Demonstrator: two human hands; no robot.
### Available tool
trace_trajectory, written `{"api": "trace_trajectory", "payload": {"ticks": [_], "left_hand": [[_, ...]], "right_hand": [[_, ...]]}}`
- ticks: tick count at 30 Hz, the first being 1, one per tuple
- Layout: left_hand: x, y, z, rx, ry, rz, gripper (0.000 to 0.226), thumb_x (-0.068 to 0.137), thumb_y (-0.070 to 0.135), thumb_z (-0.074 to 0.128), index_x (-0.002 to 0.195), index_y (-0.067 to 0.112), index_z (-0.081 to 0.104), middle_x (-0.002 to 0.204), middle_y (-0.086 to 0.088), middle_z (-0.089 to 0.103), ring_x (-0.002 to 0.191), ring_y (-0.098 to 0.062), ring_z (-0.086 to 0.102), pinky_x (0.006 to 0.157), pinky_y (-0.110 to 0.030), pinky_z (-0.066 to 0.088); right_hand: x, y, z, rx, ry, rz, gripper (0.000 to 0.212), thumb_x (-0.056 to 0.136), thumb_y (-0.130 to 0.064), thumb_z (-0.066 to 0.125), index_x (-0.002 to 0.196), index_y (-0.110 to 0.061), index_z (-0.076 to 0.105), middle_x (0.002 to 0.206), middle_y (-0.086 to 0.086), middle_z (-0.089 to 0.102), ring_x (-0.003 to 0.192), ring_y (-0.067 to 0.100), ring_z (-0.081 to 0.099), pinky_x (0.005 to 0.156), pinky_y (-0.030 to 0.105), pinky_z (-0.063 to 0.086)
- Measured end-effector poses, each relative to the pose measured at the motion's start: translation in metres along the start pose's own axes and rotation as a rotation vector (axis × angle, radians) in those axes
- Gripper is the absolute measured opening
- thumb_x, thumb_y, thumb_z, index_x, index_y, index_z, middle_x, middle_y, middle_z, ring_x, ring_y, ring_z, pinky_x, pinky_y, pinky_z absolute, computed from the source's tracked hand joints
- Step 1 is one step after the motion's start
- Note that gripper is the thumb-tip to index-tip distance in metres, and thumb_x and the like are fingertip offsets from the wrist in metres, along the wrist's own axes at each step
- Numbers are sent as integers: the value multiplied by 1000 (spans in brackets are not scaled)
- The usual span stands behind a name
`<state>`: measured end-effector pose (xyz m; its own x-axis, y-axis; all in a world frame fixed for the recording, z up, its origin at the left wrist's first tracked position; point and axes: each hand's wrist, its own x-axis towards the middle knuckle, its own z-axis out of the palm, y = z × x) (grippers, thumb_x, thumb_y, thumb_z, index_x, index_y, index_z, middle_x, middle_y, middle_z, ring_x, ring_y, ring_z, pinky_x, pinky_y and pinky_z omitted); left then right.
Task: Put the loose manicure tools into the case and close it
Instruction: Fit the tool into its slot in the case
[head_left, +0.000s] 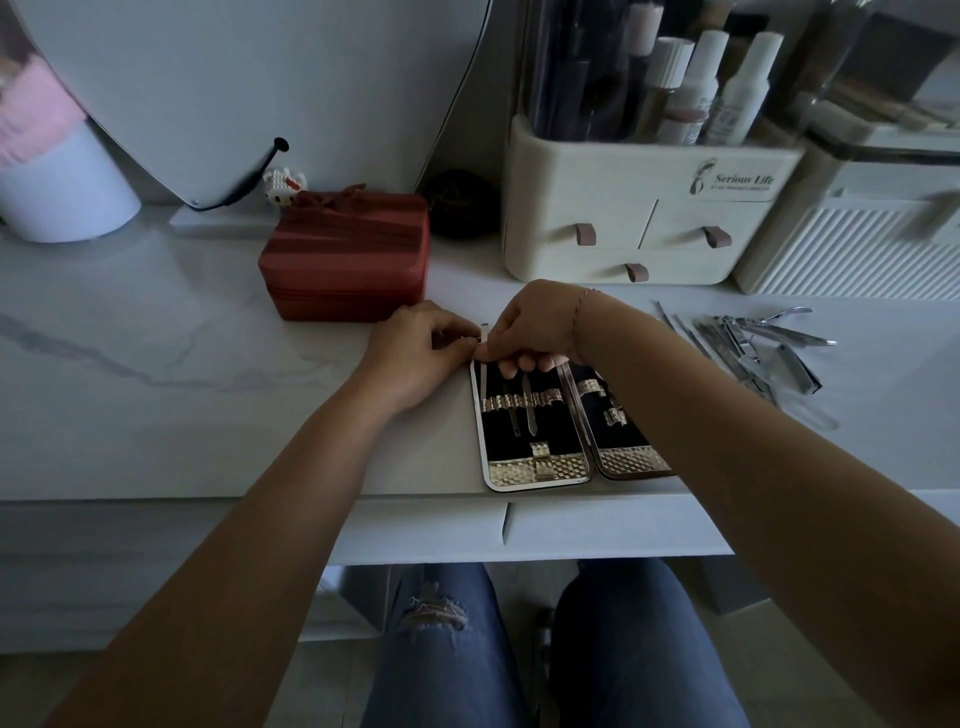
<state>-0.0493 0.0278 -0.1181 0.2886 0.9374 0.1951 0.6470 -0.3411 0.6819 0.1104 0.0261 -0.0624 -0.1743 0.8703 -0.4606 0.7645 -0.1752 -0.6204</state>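
Left hand (415, 353) fingers curl and pinch the thin tool (484, 332) at its top; right hand (535, 327) fingers pinch it too. We feed it straight down under the elastic band (519, 402) in the open case (537, 470), which lies at the table (156, 312) edge. Loose tools (753, 345) wait at the right.

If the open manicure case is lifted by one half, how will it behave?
The manicure case likely folds at its middle hinge. Its metal-rimmed halves look stiff. It may slide easily on the smooth table.
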Motion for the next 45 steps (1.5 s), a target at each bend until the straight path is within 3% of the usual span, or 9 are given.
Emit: {"api": "trace_trajectory", "payload": {"ticks": [4, 9, 13, 16, 22, 28, 35, 40, 45], "left_hand": [[0, 1, 0, 1, -6, -6, 17, 86, 21, 62, 101, 22, 71, 102, 1, 64, 97, -17, 56, 90, -36, 45], [0, 1, -1, -10, -6, -9, 17, 87, 21, 61, 101, 21, 71, 105, 0, 66, 101, -19, 58, 94, -43, 44], [-1, 1, 1, -40, 5, -20, 16, 86, 19, 62, 99, 23, 71, 104, 1, 66, 98, -18, 59, 95, -41, 44], [-1, 1, 2, -62, 14, -28, 16, 86, 18, 61, 97, 24, 70, 102, 2, 66, 92, -13, 59, 91, -36, 47], [0, 0, 1, -55, 24, -23, 16, 85, 23, 65, 100, 23, 68, 96, 2, 64, 92, -16, 58, 87, -34, 47], [0, -2, 2, -52, 35, -12, 16, 85, 24, 65, 101, 25, 66, 86, 10, 59, 83, -10, 57, 80, -27, 46], [1, -2, 2, -61, 31, -9, 14, 84, 23, 66, 98, 22, 68, 87, 5, 62, 81, -11, 56, 83, -32, 47], [1, -3, 3, -66, 31, -6, 13, 84, 23, 66, 97, 23, 68, 84, 8, 59, 78, -9, 54, 81, -30, 46], [2, -3, 3, -74, 36, -6, 13, 84, 24, 66, 97, 24, 67, 79, 13, 56, 75, -6, 52, 78, -25, 43]], "right_hand": [[-3, -8, 1, -132, -9, 11, 46, 81, -32, 69, 100, 9, 66, 77, 14, 54, 66, 25, 42, 66, 33, 36], [-6, -7, 0, -144, 57, 12, 40, 79, -29, 70, 99, 6, 69, 76, 13, 57, 68, 24, 44, 63, 31, 37], [-9, 0, 1, -160, 280, -125, 19, 80, -18, 66, 89, -2, 74, 64, 4, 62, 50, 10, 52, 52, 19, 40], [-8, 4, 6, -234, 458, -276, 13, 78, -15, 66, 89, -14, 74, 71, -3, 58, 61, 7, 51, 58, 20, 36], [-4, 14, 16, -289, 463, -373, 18, 79, -20, 68, 96, -22, 73, 80, -3, 55, 74, 11, 50, 66, 21, 35], [-5, 20, 17, -346, 526, -410, 21, 83, -26, 65, 103, -22, 70, 88, -1, 50, 80, 13, 50, 79, 30, 46], [-9, 24, 25, -456, 498, -414, 27, 90, -22, 52, 113, -25, 67, 104, 6, 56, 98, 26, 57, 91, 37, 43], [-10, 29, 25, -613, 503, -432, 37, 92, -14, 45, 120, -32, 61, 107, 4, 53, 102, 25, 53, 88, 34, 31], [-18, 32, 24, -833, 464, -459, 56, 84, -6, 47, 132, -35, 48, 113, 4, 48, 106, 24, 47, 86, 34, 30]]}}
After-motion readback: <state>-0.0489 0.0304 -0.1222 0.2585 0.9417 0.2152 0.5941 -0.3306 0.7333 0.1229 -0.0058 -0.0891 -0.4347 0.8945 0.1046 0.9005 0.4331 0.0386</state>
